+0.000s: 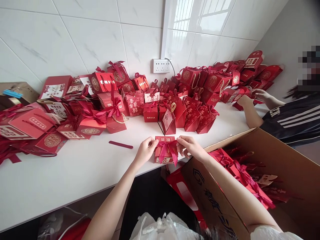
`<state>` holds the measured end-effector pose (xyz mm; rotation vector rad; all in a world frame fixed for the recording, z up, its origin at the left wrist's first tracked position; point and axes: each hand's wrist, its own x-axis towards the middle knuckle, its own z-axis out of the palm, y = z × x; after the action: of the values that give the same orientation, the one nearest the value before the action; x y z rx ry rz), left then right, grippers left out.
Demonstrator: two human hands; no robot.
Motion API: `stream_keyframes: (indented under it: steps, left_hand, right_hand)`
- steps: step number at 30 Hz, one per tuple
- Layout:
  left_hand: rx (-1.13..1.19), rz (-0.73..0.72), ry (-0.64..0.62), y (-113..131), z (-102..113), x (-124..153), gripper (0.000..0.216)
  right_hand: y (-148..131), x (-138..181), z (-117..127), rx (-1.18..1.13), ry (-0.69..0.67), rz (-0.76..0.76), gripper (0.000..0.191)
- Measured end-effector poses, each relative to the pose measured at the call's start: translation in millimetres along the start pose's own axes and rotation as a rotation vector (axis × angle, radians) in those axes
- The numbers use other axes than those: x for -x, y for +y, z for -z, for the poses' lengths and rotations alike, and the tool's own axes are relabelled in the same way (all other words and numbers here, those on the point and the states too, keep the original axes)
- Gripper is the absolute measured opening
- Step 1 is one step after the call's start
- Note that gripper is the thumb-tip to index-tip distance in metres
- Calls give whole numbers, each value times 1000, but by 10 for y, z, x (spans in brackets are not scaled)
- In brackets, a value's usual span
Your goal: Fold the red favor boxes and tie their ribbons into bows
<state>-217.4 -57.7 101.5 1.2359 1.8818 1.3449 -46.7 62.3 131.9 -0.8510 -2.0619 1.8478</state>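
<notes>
A small red gift box (163, 156) with a red ribbon bow (168, 148) lies near the front edge of the white counter (75, 173). My left hand (145, 150) pinches the ribbon at the box's left side. My right hand (190, 146) pinches the ribbon at its right side. Both hands have the fingers closed on the ribbon.
Many red gift boxes (135, 100) crowd the back of the counter along the tiled wall. A loose red strip (120, 144) lies left of my hands. An open cardboard carton (250, 180) of red boxes stands at the right. Another person's hands (260, 95) work at the far right. A wall socket (161, 65) sits behind.
</notes>
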Motion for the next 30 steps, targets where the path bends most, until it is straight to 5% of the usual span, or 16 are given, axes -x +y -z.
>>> stream_keyframes:
  steps: [10, 12, 14, 16, 20, 24, 30]
  left_hand:
    - [-10, -5, -9, -35, 28, -1, 31]
    - [-25, -21, 32, -19, 39, -11, 21]
    - [-56, -81, 67, 30, 54, -42, 3]
    - [-130, -203, 28, 114, 65, -99, 14]
    - [-343, -368, -194, 310, 57, -253, 15]
    - [-514, -318, -316, 387, 40, -344, 12]
    - [-500, -337, -295, 274, 2, -338, 11]
  right_hand:
    - [128, -63, 72, -17, 116, 21, 36]
    - [117, -44, 57, 82, 226, 60, 35]
    - [100, 26, -8, 302, 421, 235, 30]
    - [93, 128, -131, 618, 508, 535, 25]
    - [148, 244, -450, 1230, 328, 1031, 19]
    - [230, 171, -597, 1366, 408, 1125, 13]
    - [231, 148, -575, 1301, 395, 1188, 18]
